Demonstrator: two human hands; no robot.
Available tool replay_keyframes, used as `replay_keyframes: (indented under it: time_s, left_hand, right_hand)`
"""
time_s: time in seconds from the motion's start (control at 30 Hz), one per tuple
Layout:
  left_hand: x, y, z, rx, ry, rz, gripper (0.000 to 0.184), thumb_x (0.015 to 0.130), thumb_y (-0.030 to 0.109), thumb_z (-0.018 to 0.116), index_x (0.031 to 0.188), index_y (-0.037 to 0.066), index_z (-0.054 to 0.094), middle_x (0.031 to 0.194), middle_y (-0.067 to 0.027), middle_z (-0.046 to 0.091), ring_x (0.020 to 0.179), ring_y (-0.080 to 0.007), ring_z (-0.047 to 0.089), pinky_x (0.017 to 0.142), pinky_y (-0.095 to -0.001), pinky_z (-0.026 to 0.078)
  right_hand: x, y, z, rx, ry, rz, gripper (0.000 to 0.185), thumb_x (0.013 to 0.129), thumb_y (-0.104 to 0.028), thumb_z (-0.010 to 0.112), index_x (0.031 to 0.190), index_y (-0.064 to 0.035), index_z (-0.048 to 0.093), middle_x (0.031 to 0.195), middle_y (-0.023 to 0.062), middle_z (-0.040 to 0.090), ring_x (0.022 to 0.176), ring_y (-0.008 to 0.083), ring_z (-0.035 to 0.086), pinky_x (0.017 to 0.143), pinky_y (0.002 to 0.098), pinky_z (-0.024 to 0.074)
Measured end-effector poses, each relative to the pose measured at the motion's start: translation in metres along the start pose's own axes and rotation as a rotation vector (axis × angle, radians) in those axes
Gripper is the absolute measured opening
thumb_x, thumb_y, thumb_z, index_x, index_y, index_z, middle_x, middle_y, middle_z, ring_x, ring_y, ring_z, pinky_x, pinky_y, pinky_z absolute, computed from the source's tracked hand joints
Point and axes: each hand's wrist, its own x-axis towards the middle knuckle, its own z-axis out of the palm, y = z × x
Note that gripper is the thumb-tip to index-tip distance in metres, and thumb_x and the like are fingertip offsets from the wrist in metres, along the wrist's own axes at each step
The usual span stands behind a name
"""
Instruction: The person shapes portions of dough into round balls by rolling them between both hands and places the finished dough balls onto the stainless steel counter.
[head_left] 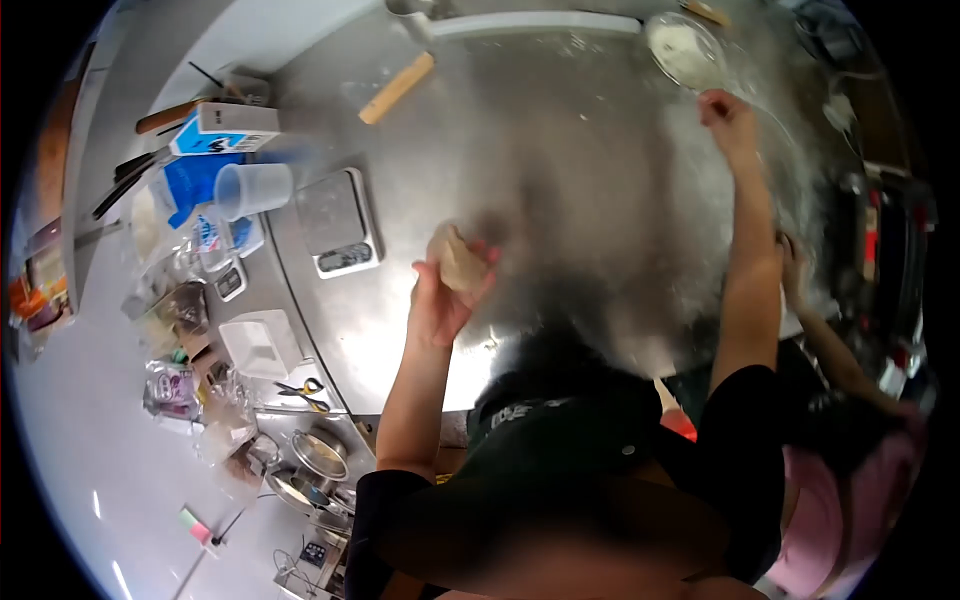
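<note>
- Left hand (437, 312): cupped around a beige lump of dough (462, 265); underside hidden by palm.
- Right hand (732, 125): fingers bunched just beside the bowl (715, 64) of white powder (677, 48); cannot tell whether anything is pinched.
- Scale (335, 215): left of left hand; display unreadable.
- Co-worker's hand (792, 268): outside right forearm, dim, grip unclear.

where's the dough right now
In the head view, the dough is in the left hand, a little left of the picture's centre; the scale lies to its left on the table.
</note>
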Motion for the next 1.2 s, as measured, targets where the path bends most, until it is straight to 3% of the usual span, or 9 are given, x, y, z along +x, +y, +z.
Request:
replay_keyframes:
  time_s: [0.2, 0.33, 0.53, 0.6, 0.77, 0.9, 1.0, 1.13, 1.2]
  left_hand:
    - [-0.087, -0.059, -0.023, -0.012, -0.062, -0.229, 0.076, 0.080, 0.059, 0.068, 0.138, 0.016, 0.044, 0.132, -0.0118, 0.055, 0.127, -0.0369, 0.051, 0.099, -0.0423, 0.051]
    - [-0.116, -0.053, -0.029, 0.040, -0.040, -0.176, 0.063, 0.085, 0.053, 0.067, 0.135, 0.019, 0.047, 0.130, -0.0114, 0.056, 0.125, -0.0345, 0.053, 0.098, -0.0439, 0.051]
    - [-0.129, -0.010, -0.041, 0.112, -0.076, -0.084, 0.052, 0.091, 0.046, 0.064, 0.133, 0.018, 0.050, 0.130, -0.0128, 0.056, 0.125, -0.0348, 0.052, 0.098, -0.0458, 0.050]
    - [-0.130, -0.002, -0.053, 0.114, -0.046, -0.069, 0.051, 0.092, 0.045, 0.064, 0.132, 0.018, 0.051, 0.130, -0.0135, 0.055, 0.125, -0.0350, 0.052, 0.099, -0.0451, 0.050]
    - [-0.128, 0.010, -0.054, 0.140, -0.063, -0.085, 0.049, 0.095, 0.045, 0.060, 0.134, 0.017, 0.048, 0.131, -0.0131, 0.054, 0.125, -0.0338, 0.052, 0.098, -0.0450, 0.051]
    - [-0.123, 0.010, -0.049, 0.186, -0.152, -0.138, 0.048, 0.097, 0.045, 0.056, 0.134, 0.016, 0.047, 0.130, -0.0130, 0.055, 0.125, -0.0325, 0.052, 0.099, -0.0445, 0.051]
    - [-0.123, 0.013, -0.046, 0.249, -0.162, -0.179, 0.047, 0.098, 0.044, 0.055, 0.134, 0.014, 0.046, 0.130, -0.0128, 0.055, 0.125, -0.0320, 0.052, 0.100, -0.0455, 0.050]
    - [-0.116, 0.014, -0.040, 0.316, -0.114, -0.188, 0.047, 0.099, 0.040, 0.053, 0.134, 0.010, 0.045, 0.131, -0.0140, 0.054, 0.123, -0.0311, 0.054, 0.099, -0.0466, 0.049]
    - [-0.107, 0.012, -0.020, 0.391, 0.004, -0.233, 0.045, 0.099, 0.033, 0.055, 0.135, 0.009, 0.044, 0.131, -0.0144, 0.053, 0.122, -0.0308, 0.054, 0.098, -0.0463, 0.049]
  right_hand:
    - [-0.160, -0.152, -0.023, 0.377, -0.478, -0.089, 0.003, 0.089, 0.000, 0.066, 0.092, -0.0006, 0.065, 0.082, 0.0042, 0.064, 0.073, 0.0107, 0.057, 0.066, 0.0252, 0.0473]
    - [-0.168, -0.216, -0.036, 0.353, -0.374, -0.025, 0.004, 0.087, 0.003, 0.065, 0.091, 0.0013, 0.065, 0.083, 0.0078, 0.065, 0.074, 0.0121, 0.059, 0.067, 0.0276, 0.0486]
    - [-0.232, -0.244, -0.050, 0.318, -0.446, -0.279, 0.011, 0.083, 0.004, 0.063, 0.091, -0.0032, 0.065, 0.084, 0.0125, 0.063, 0.070, 0.0274, 0.063, 0.063, 0.0362, 0.0497]
    - [-0.229, -0.236, -0.055, 0.179, -0.345, -0.118, 0.013, 0.081, 0.006, 0.064, 0.090, -0.0021, 0.066, 0.085, 0.0138, 0.064, 0.072, 0.0316, 0.063, 0.062, 0.0357, 0.0496]
    - [-0.260, -0.249, -0.049, 0.143, -0.323, -0.333, 0.014, 0.080, 0.005, 0.064, 0.092, -0.0015, 0.067, 0.091, 0.0164, 0.067, 0.077, 0.0325, 0.067, 0.067, 0.0373, 0.0528]
    - [-0.260, -0.241, -0.052, 0.094, -0.167, -0.055, 0.022, 0.078, 0.006, 0.065, 0.097, -0.0033, 0.070, 0.094, 0.0167, 0.069, 0.081, 0.0335, 0.068, 0.072, 0.0376, 0.0555]
    - [-0.288, -0.237, -0.042, -0.014, -0.219, -0.273, 0.022, 0.078, 0.006, 0.065, 0.097, -0.0033, 0.070, 0.095, 0.0171, 0.070, 0.080, 0.0332, 0.069, 0.070, 0.0369, 0.0561]
    - [-0.326, -0.227, -0.033, 0.158, -0.183, 0.051, 0.020, 0.077, 0.007, 0.065, 0.094, -0.0035, 0.071, 0.098, 0.0171, 0.070, 0.083, 0.0349, 0.069, 0.070, 0.0386, 0.0566]
    - [-0.347, -0.216, -0.026, 0.038, -0.241, -0.083, 0.031, 0.080, 0.007, 0.059, 0.107, -0.0057, 0.068, 0.108, 0.0181, 0.069, 0.086, 0.0354, 0.069, 0.073, 0.0386, 0.0564]
